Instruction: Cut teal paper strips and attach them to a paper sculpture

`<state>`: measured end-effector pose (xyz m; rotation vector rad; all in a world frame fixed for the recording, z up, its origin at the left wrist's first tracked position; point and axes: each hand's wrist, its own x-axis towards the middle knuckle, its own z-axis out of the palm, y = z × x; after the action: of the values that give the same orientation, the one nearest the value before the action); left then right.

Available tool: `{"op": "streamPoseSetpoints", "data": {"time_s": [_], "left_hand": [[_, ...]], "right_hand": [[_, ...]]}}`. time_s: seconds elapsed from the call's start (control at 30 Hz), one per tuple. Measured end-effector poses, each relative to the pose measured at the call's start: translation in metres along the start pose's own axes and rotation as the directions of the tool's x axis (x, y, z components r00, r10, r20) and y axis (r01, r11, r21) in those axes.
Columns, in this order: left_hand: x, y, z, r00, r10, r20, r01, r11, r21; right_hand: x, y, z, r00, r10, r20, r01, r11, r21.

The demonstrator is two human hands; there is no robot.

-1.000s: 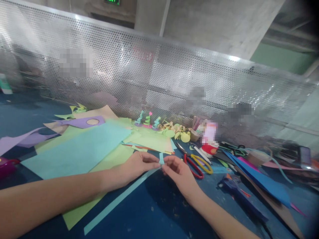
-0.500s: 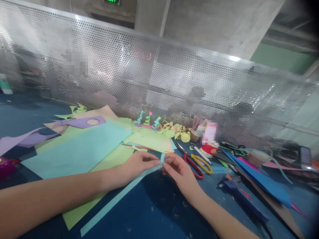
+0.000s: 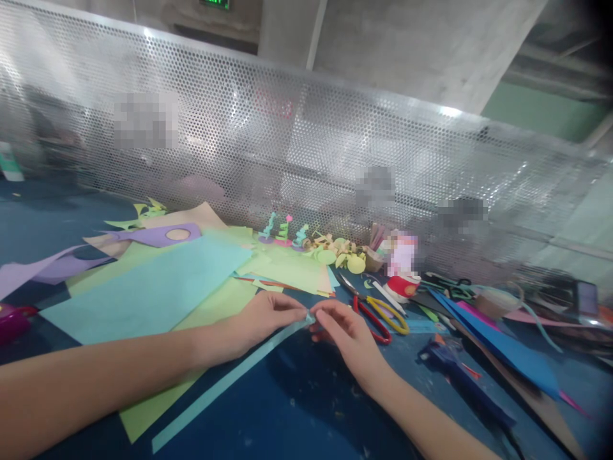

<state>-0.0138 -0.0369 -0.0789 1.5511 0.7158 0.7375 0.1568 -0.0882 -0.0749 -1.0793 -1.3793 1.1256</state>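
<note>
Over the dark blue tabletop [image 3: 306, 412], the left hand [image 3: 261, 324] and right hand [image 3: 348, 335] meet fingertip to fingertip at one end of a light blue paper strip [image 3: 230, 379]. Left: thumb and forefinger pinched on the strip close to that end. Right: thumb and forefinger pinched at the tip itself, other fingers curled.

Change within the last second: the short end that stood upright above the fingertips no longer shows there; only a small bent bit is visible between them (exact fold hidden by the fingers). The long tail slants toward the lower left as before, its free end shifted slightly outward.

Reading: the short end appears to be bent down, so work on the strip seems to be at a folding stage, most of its length being flat.

Unmoved nearby: scissors with red and yellow handles [image 3: 359, 298] just beyond the right hand, dark blue glue gun [image 3: 462, 380] farther right, light blue sheet [image 3: 153, 287] on the left. Three small spiral paper figures [image 3: 284, 237] stand farther back.
</note>
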Motion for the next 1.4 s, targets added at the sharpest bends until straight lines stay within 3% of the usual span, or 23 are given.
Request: {"op": "streamPoseSetpoints", "data": {"time_s": [0.33, 0.5, 0.67, 0.87, 1.13, 1.23, 1.27, 1.3, 1.33, 1.4], "left_hand": [[0.002, -0.002, 0.001, 1.0, -0.004, -0.014, 0.005, 0.999, 0.042], [0.0, 0.001, 0.001, 1.0, -0.027, -0.003, 0.027, 0.999, -0.02], [0.001, 0.0, 0.002, 1.0, 0.012, -0.017, -0.012, 1.0, -0.022], [0.005, -0.007, -0.001, 0.996, 0.071, -0.047, -0.067, 0.995, 0.08], [0.007, -0.009, 0.001, 0.997, 0.073, -0.035, -0.071, 0.997, 0.043], [0.005, -0.006, 0.001, 0.997, 0.039, -0.071, -0.036, 0.998, 0.045], [0.003, -0.005, 0.001, 0.997, 0.017, -0.075, -0.015, 0.999, 0.03], [0.002, -0.003, 0.0, 0.997, -0.009, -0.075, 0.01, 1.0, 0.012], [0.002, -0.002, 0.0, 0.996, -0.037, -0.078, 0.037, 0.999, -0.003], [0.001, 0.0, 0.0, 0.992, -0.088, -0.093, 0.086, 0.996, -0.017]], "right_hand": [[0.003, 0.006, -0.002, 1.0, -0.003, 0.009, 0.004, 1.0, -0.019], [0.001, 0.0, -0.001, 0.999, 0.047, -0.024, -0.047, 0.999, 0.019], [0.001, 0.002, -0.001, 1.0, 0.003, 0.011, -0.003, 0.999, 0.044], [0.003, 0.008, -0.002, 1.0, -0.012, -0.004, 0.012, 1.0, -0.002], [0.004, 0.008, -0.002, 1.0, -0.014, 0.027, 0.016, 0.998, -0.068], [0.009, -0.002, -0.012, 0.999, -0.021, 0.025, 0.027, 0.964, -0.265], [0.011, -0.006, -0.019, 0.999, -0.038, 0.002, 0.036, 0.91, -0.412], [0.014, -0.01, -0.029, 0.998, -0.067, -0.019, 0.042, 0.793, -0.608], [0.016, -0.013, -0.039, 0.992, -0.112, -0.062, 0.015, 0.581, -0.814], [0.02, -0.014, -0.062, 0.987, -0.104, -0.12, -0.12, 0.012, -0.993]]}}
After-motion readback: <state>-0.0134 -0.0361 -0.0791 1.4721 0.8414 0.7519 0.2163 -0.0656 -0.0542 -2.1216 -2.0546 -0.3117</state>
